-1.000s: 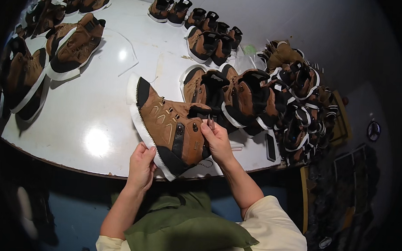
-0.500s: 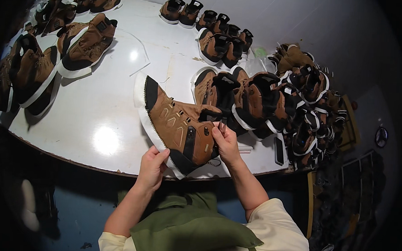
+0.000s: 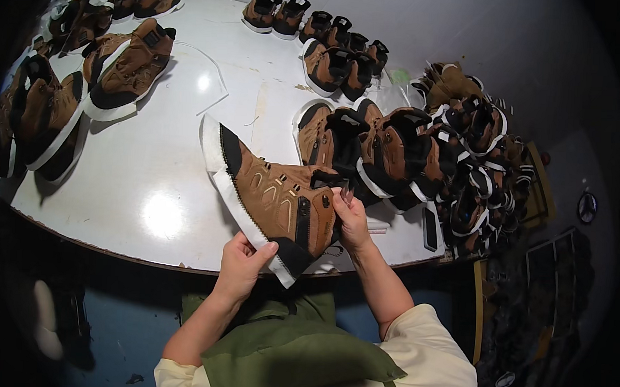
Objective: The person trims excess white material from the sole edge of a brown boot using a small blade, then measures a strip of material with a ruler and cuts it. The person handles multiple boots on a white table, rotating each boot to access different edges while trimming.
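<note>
A brown and black boot upper (image 3: 272, 199) is tilted above the near part of the table, toe up and to the left. A white strip (image 3: 232, 200) runs along its bottom edge, beside a zigzag line of stitching. My left hand (image 3: 243, 267) pinches this strip near the heel, thumb on the outer side. At the ankle collar, my right hand (image 3: 352, 219) is closed on the boot's back edge. Something small, dark and shiny sticks up by its thumb; I cannot make out what it is. The fingers behind the boot are hidden.
More boot uppers (image 3: 333, 142) stand to the right, beside a heaped pile (image 3: 472, 194). Others (image 3: 132, 71) sit at the left, with small rows (image 3: 326, 66) at the back. A dark phone-like slab (image 3: 429, 228) lies near the right edge of the white table (image 3: 116, 206).
The boot has turned slightly, its heel end swinging down and right while the toe moved a little left. My left hand has shifted right and down along with the white strip.
</note>
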Motion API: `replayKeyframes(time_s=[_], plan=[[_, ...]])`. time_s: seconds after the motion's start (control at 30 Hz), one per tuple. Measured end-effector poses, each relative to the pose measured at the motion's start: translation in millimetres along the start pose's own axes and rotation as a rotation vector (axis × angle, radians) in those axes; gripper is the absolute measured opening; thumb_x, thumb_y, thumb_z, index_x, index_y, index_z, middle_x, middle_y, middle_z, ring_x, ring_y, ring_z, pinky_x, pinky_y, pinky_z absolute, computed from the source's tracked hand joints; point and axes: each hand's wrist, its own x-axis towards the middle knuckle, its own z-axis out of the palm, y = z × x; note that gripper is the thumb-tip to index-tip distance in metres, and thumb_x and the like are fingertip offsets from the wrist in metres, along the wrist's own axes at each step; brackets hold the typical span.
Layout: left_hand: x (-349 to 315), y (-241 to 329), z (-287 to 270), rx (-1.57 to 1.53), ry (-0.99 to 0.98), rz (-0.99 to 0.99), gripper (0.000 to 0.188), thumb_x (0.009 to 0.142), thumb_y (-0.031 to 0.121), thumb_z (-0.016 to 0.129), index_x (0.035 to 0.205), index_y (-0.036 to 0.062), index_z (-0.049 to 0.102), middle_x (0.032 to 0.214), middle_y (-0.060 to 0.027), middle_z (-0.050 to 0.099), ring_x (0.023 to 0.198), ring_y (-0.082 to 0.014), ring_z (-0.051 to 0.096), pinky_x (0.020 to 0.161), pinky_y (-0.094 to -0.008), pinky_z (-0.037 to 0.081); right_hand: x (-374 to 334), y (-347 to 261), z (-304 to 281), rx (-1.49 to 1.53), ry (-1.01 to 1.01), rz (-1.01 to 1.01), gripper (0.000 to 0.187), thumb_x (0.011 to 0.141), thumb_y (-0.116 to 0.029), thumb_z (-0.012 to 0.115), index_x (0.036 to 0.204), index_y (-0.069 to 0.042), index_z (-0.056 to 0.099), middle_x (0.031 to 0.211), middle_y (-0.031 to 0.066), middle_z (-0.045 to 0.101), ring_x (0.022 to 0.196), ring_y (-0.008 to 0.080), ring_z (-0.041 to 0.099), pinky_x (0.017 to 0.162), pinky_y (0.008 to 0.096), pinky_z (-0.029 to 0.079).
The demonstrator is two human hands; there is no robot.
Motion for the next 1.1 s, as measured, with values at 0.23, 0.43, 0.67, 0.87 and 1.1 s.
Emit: replayKeyframes(time_s=[0.23, 0.43, 0.67, 0.87, 1.1], plan=[[3, -3, -4, -0.031, -0.001, 0.037, 0.036, 0.085, 0.002, 0.065, 0.118, -0.0028, 0.05, 0.102, -0.0076, 0.063, 0.088, -0.0125, 0.062, 0.08, -0.0274, 0.051, 6, -7, 12, -0.024, 0.046, 0.006, 0.025, 0.1, -0.022, 0.05, 0.11, 0.0, 0.058, 0.1, -0.001, 0.061, 0.09, 0.0051, 0.053, 0.084, 0.0221, 0.042], [2, 2, -2, -0.086, -0.006, 0.056, 0.044, 0.084, -0.001, 0.064, 0.124, -0.0019, 0.045, 0.112, -0.0096, 0.06, 0.099, -0.0132, 0.06, 0.087, -0.0274, 0.05, 14, -9, 15, -0.09, 0.07, -0.005, 0.022, 0.1, -0.023, 0.052, 0.104, -0.002, 0.059, 0.087, -0.0068, 0.053, 0.08, 0.0014, 0.044, 0.074, 0.0183, 0.037], [6, -4, -10, -0.053, -0.008, 0.063, 0.045, 0.086, 0.003, 0.062, 0.128, -0.0003, 0.045, 0.112, -0.0067, 0.061, 0.094, -0.0109, 0.059, 0.081, -0.0227, 0.046, 40, -25, 27, -0.125, 0.157, 0.017, 0.024, 0.099, -0.028, 0.054, 0.1, -0.005, 0.061, 0.087, -0.0036, 0.061, 0.073, 0.0025, 0.053, 0.067, 0.0184, 0.042], [0, 13, -4, -0.033, -0.042, 0.07, 0.039, 0.088, 0.003, 0.061, 0.124, -0.001, 0.048, 0.105, -0.0056, 0.063, 0.085, -0.0077, 0.058, 0.075, -0.0215, 0.045, 57, -56, 46, -0.181, 0.145, 0.086, 0.025, 0.095, -0.033, 0.059, 0.087, -0.01, 0.06, 0.071, -0.0086, 0.052, 0.059, 0.0007, 0.042, 0.055, 0.0177, 0.035], [0, 25, 5, -0.07, -0.02, 0.091, 0.038, 0.088, 0.004, 0.062, 0.124, -0.0011, 0.05, 0.103, -0.0052, 0.064, 0.08, -0.0072, 0.056, 0.071, -0.0213, 0.045, 61, -65, 53, -0.18, 0.164, 0.112, 0.026, 0.096, -0.033, 0.058, 0.089, -0.008, 0.061, 0.071, -0.0075, 0.051, 0.058, 0.0013, 0.043, 0.053, 0.0159, 0.035]])
